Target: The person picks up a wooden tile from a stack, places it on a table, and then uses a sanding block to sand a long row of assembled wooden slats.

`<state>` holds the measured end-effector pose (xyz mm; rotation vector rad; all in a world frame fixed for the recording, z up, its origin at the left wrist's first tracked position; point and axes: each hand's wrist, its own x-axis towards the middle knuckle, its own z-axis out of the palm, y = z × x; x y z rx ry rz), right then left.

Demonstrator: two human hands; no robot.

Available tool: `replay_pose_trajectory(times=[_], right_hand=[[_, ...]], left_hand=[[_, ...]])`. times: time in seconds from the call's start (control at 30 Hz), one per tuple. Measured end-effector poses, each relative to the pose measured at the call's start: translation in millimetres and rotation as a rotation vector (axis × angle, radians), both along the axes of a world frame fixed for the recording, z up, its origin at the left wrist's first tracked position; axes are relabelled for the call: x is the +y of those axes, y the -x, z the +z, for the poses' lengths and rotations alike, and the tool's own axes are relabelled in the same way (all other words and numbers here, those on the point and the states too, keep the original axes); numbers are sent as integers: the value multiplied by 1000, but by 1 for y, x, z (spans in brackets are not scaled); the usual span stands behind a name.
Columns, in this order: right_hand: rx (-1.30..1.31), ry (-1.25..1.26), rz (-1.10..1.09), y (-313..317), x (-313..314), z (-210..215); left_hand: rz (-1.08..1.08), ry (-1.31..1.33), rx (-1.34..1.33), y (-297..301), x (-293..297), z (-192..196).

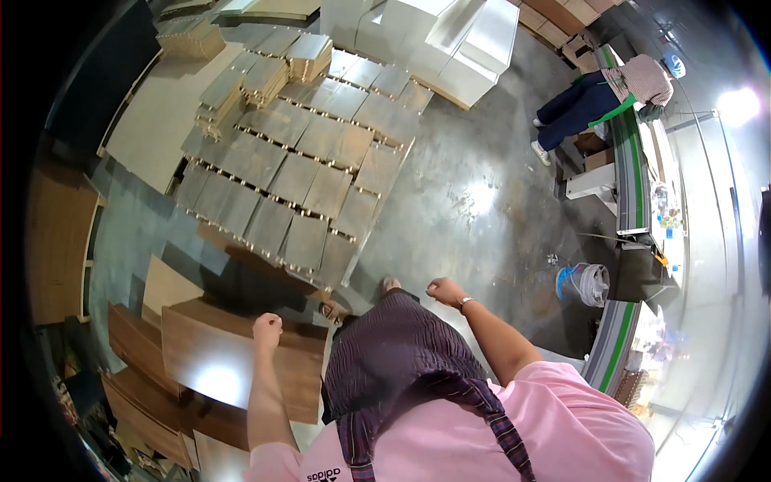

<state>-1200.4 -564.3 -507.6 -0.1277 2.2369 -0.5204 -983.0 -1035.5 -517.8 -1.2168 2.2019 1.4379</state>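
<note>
My left hand (267, 329) hangs in the air with its fingers curled closed and nothing seen in it. Below and beside it lie brown wood-grain panels (193, 345), stacked unevenly. My right hand (446, 292), a band round its wrist, is also closed, apart from anything, over the grey floor (474, 233). Ahead of me stands a wide stack of grey boards (297, 161), laid in rows with gaps between them. Several shorter piles of boards (265, 79) rest on its far side. I wear a dark striped apron (393, 345).
Large white panels or boxes (450, 40) stand at the far middle. To the right runs a bench with a green strip (626, 161), where another person (614, 92) works. A bucket (590, 283) sits near it. A pale board stack (152, 120) is at the far left.
</note>
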Motion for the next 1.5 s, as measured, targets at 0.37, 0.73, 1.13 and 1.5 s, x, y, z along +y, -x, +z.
replay_pose_trajectory(times=[0.37, 0.73, 1.13, 1.5], right_hand=[[-236, 181, -168, 267, -125, -72], [-390, 1028, -789, 567, -354, -71], [-392, 1047, -831, 661, -522, -105], [-377, 1006, -892, 665, -550, -89]], left_hand=[[13, -67, 24, 151, 35, -17], [275, -400, -72, 207, 144, -31], [628, -630, -513, 5, 278, -26], [807, -759, -543, 5, 306, -47]])
